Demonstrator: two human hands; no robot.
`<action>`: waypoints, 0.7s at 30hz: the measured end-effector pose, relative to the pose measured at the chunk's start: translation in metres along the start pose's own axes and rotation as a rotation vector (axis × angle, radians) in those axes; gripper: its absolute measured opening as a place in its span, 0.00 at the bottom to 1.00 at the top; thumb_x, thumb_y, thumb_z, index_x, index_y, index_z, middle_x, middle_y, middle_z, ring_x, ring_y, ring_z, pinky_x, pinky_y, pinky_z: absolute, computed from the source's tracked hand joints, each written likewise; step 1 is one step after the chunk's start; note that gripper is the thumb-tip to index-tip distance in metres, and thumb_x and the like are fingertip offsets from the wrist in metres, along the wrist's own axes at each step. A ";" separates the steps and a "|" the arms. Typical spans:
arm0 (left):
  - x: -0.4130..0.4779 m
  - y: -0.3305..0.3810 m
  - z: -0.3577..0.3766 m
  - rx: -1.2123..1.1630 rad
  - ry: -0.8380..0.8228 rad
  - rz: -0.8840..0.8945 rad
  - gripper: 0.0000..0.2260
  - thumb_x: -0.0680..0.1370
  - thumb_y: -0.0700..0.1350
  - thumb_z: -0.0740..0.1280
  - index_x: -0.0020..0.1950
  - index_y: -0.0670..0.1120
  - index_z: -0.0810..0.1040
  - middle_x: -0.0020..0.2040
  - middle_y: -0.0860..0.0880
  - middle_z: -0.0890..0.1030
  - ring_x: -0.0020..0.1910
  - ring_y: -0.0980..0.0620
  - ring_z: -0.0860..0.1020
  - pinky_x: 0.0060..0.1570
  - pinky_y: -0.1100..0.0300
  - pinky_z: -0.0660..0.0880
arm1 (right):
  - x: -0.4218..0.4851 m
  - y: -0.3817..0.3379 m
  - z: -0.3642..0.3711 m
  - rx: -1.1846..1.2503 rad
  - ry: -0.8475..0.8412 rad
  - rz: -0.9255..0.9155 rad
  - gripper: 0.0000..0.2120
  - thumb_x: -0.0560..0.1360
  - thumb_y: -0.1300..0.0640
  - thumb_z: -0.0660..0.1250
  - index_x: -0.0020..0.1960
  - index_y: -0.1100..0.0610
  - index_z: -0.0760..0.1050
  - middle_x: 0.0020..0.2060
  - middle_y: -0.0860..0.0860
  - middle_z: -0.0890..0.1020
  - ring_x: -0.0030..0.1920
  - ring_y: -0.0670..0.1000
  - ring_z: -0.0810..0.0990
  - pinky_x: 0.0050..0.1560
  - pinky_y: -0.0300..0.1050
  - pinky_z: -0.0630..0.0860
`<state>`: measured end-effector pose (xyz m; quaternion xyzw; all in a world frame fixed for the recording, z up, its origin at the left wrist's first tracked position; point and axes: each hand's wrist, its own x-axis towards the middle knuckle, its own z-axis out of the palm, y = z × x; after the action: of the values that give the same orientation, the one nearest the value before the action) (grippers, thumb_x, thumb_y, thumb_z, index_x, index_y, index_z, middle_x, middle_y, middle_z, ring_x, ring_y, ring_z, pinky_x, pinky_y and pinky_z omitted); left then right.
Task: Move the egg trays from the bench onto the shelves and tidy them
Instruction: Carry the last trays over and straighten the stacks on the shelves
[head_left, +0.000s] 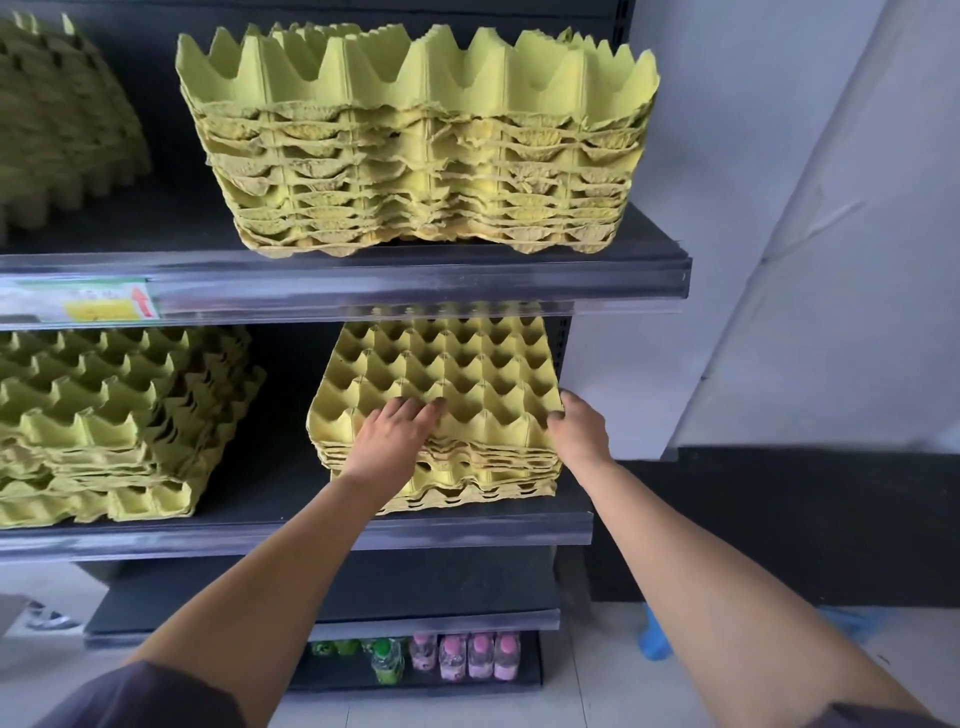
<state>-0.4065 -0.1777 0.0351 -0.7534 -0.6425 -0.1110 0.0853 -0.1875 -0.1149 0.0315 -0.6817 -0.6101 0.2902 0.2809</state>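
Left of both hands, a second pile of trays (104, 415) shares the shelf (260, 535). The left hand (395, 436) lies fingers-flat atop the stack of egg trays (441, 374) on that shelf; the right hand (579, 428) grips the stack's right front corner.

You are facing a low stack of yellow-green pulp egg trays (441, 384) lying cups-up at the middle shelf's (467, 522) right end; a taller stack (415, 171) is sitting on the upper shelf (415, 280) above.
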 end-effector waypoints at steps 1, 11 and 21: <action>0.001 0.001 -0.002 0.008 0.020 0.019 0.30 0.75 0.35 0.65 0.74 0.48 0.60 0.60 0.48 0.74 0.61 0.46 0.70 0.56 0.54 0.69 | 0.001 -0.002 -0.001 -0.014 0.034 -0.004 0.20 0.80 0.60 0.56 0.72 0.57 0.66 0.67 0.56 0.74 0.62 0.58 0.75 0.60 0.50 0.73; -0.015 0.000 0.014 -0.006 -0.110 0.044 0.31 0.79 0.40 0.61 0.77 0.50 0.48 0.64 0.49 0.69 0.64 0.47 0.67 0.59 0.55 0.67 | 0.002 0.001 0.007 0.072 0.011 0.034 0.19 0.81 0.59 0.55 0.71 0.55 0.68 0.66 0.55 0.75 0.62 0.57 0.75 0.60 0.51 0.74; -0.012 0.001 0.016 0.009 -0.139 0.029 0.31 0.78 0.46 0.59 0.77 0.51 0.46 0.67 0.50 0.66 0.67 0.48 0.63 0.65 0.53 0.62 | -0.015 0.003 0.009 0.164 -0.060 0.224 0.22 0.81 0.47 0.54 0.73 0.53 0.61 0.63 0.56 0.74 0.59 0.59 0.75 0.55 0.58 0.77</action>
<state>-0.4059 -0.1849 0.0169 -0.7680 -0.6365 -0.0543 0.0453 -0.1936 -0.1301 0.0238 -0.7113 -0.5126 0.3887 0.2832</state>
